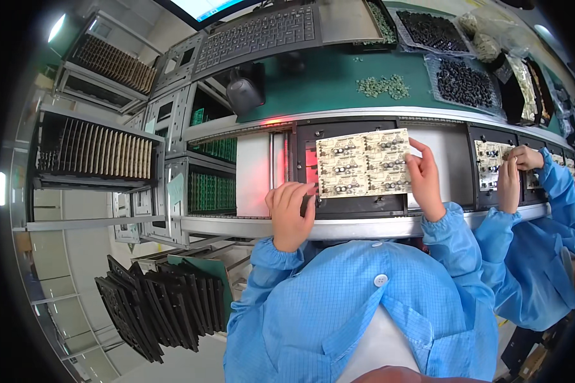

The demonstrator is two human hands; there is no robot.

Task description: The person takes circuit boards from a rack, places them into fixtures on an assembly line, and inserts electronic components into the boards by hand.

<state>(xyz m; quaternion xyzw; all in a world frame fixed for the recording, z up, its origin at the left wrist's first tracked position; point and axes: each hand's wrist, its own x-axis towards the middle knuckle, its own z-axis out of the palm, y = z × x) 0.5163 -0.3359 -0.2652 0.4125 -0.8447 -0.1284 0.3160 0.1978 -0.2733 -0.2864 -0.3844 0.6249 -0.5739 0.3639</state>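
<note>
A cream circuit board panel with rows of dark components lies slightly tilted over a black carrier tray on the conveyor. At its right edge, my right hand grips the panel between thumb and fingers. My left hand is by the tray's front left corner, fingers bent, with the thumb apart from them. Its fingertips come close to the panel's left edge, and I cannot tell whether they touch it. Red light falls on the tray's left end.
A handheld scanner and keyboard sit beyond the conveyor rail. Loose green parts and bags of black components lie on the green mat. Board racks stand left. To the right, a co-worker's hands handle another board.
</note>
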